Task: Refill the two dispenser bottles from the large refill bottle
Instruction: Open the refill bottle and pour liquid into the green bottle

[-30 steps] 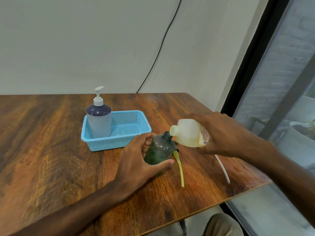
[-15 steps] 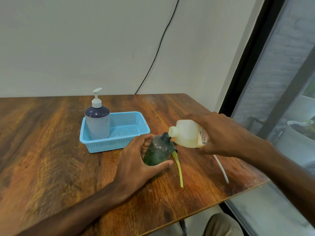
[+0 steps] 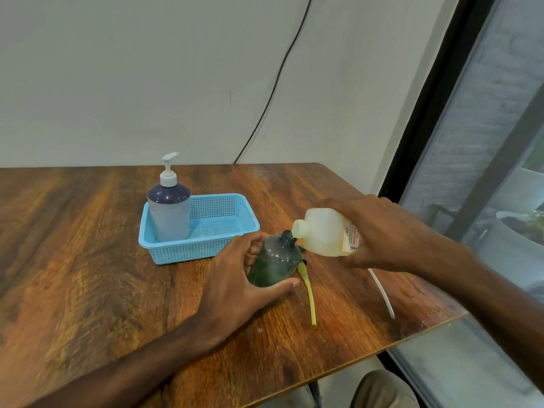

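A dark green dispenser bottle (image 3: 275,262) stands on the wooden table (image 3: 88,275) with its cap off, and my left hand (image 3: 235,278) grips its body. My right hand (image 3: 379,234) holds the whitish refill bottle (image 3: 322,235) tipped on its side, its open mouth touching the green bottle's neck. A second dispenser bottle (image 3: 170,210), grey-blue with a white pump, stands in the left end of a light blue basket (image 3: 206,245). A pump's yellow dip tube (image 3: 307,290) lies on the table beside the green bottle.
A white tube (image 3: 381,293) lies near the table's right edge, partly behind my right arm. A black cable (image 3: 273,81) runs down the wall behind the table. A window with a dark frame (image 3: 426,92) stands at the right.
The refill bottle's mouth has come down slightly onto the green bottle's neck. Both hands keep their grips, and the view has shifted a little.
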